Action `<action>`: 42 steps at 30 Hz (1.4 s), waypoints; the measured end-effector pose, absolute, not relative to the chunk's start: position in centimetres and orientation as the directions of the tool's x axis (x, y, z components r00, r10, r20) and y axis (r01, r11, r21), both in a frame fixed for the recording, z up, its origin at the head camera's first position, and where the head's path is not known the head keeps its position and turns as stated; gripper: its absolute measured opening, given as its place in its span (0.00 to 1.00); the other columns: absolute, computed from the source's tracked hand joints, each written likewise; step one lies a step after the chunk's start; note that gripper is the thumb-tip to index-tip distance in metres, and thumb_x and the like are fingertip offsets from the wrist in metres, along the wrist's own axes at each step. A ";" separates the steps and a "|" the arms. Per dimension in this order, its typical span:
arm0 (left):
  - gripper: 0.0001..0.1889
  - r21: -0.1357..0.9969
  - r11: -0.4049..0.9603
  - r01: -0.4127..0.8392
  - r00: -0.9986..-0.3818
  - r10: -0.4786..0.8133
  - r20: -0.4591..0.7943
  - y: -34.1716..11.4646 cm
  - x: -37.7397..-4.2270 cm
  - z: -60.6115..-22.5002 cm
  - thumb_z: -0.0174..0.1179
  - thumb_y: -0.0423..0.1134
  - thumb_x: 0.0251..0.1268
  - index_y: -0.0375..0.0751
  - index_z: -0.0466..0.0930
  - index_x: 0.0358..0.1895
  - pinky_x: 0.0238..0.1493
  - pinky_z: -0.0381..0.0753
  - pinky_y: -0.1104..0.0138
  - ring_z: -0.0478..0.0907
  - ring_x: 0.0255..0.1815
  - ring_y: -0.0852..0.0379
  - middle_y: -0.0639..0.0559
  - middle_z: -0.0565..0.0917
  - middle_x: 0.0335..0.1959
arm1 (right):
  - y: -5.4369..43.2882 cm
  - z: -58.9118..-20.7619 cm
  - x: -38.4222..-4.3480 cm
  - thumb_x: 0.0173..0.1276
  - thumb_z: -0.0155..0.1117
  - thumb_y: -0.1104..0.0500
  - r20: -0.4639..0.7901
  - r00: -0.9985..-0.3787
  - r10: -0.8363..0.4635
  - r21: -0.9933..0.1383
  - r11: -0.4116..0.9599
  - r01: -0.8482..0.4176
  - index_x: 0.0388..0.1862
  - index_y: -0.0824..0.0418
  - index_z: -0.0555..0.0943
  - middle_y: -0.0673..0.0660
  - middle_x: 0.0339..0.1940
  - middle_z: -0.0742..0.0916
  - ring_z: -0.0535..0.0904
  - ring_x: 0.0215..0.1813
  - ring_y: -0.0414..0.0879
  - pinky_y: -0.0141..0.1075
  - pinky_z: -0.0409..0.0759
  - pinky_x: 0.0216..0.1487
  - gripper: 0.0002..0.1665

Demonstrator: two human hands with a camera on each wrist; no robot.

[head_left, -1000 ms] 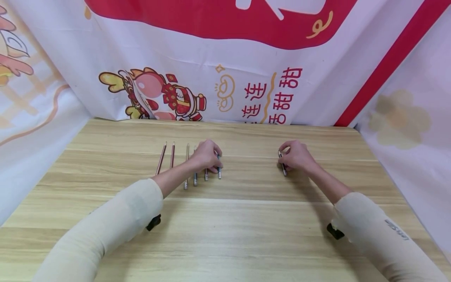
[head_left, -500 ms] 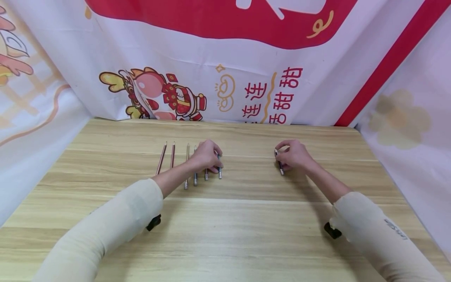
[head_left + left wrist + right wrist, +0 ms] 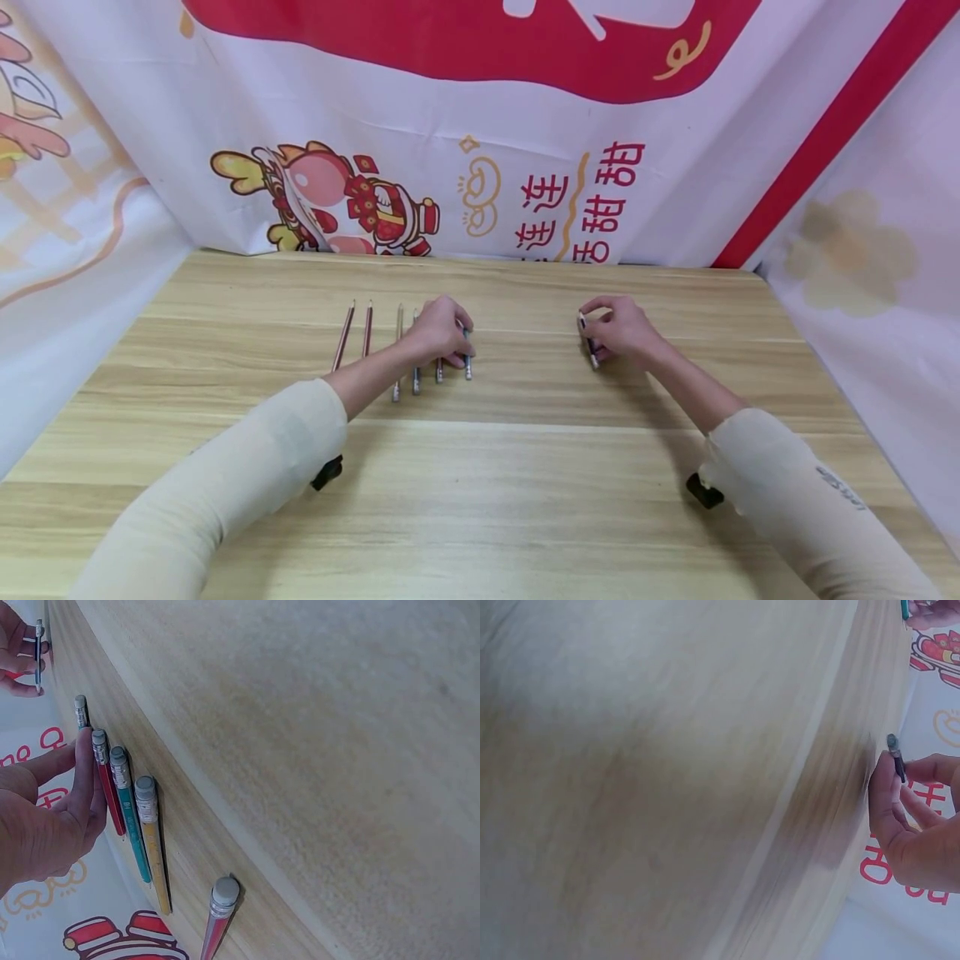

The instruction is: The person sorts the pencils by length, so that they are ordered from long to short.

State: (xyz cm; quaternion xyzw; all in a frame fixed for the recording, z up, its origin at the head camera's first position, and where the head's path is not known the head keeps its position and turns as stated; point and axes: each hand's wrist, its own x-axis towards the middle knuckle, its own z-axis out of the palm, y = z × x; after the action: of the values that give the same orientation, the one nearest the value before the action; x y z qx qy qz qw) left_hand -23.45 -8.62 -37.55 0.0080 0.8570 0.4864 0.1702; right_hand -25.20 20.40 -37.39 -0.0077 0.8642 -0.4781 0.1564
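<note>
In the head view my left hand pinches a blue pencil at the right end of a row of pencils. The left wrist view shows its eraser end beyond my fingers, its lower part hidden. Farther right, my right hand holds a dark pencil between thumb and fingers, tilted, eraser end toward me. Beside my left hand lie a red pencil, a teal pencil and a yellow pencil, their middles partly behind the hand and forearm.
Two reddish pencils lie farther left, partly covered by my left forearm. The wooden table runs back to a white printed cloth, which also hangs at both sides.
My right hand has moved a little to the left with the dark pencil. The left hand stays at the blue pencil, and the row looks the same.
</note>
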 end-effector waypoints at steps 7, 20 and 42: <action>0.23 0.841 0.516 -0.162 -0.939 0.183 -0.292 -8.7 -23.3 -37.3 0.69 0.15 0.55 0.21 0.79 0.56 0.28 0.92 0.66 0.84 0.21 0.55 0.39 0.78 0.36 | 20.1 -37.4 -25.1 0.72 0.59 0.72 -0.246 -0.950 -0.191 -0.858 0.499 0.122 0.62 0.72 0.73 0.58 0.31 0.82 0.77 0.25 0.40 0.31 0.86 0.24 0.21; 0.23 0.850 0.499 -0.168 -0.939 0.182 -0.292 -8.7 -23.4 -37.4 0.69 0.15 0.55 0.21 0.79 0.56 0.28 0.92 0.67 0.84 0.21 0.55 0.39 0.78 0.36 | 19.6 -37.0 -24.9 0.74 0.59 0.73 -0.238 -0.942 -0.237 -0.895 0.430 0.118 0.64 0.74 0.74 0.61 0.35 0.83 0.79 0.29 0.42 0.32 0.87 0.28 0.21; 0.23 0.849 0.500 -0.172 -0.939 0.178 -0.295 -8.8 -23.5 -37.6 0.69 0.15 0.54 0.22 0.79 0.56 0.29 0.92 0.66 0.84 0.21 0.54 0.38 0.78 0.37 | 17.9 -37.2 -25.2 0.73 0.61 0.73 -0.239 -0.936 -0.258 -0.901 0.418 0.115 0.63 0.74 0.77 0.65 0.39 0.87 0.83 0.28 0.43 0.35 0.89 0.31 0.21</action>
State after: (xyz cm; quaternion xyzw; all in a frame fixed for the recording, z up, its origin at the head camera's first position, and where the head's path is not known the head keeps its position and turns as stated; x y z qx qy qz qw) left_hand -23.49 -8.75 -37.57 0.0017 0.8481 0.5001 0.1750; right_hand -25.20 17.94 -37.24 -0.0435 0.8241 -0.5375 0.1735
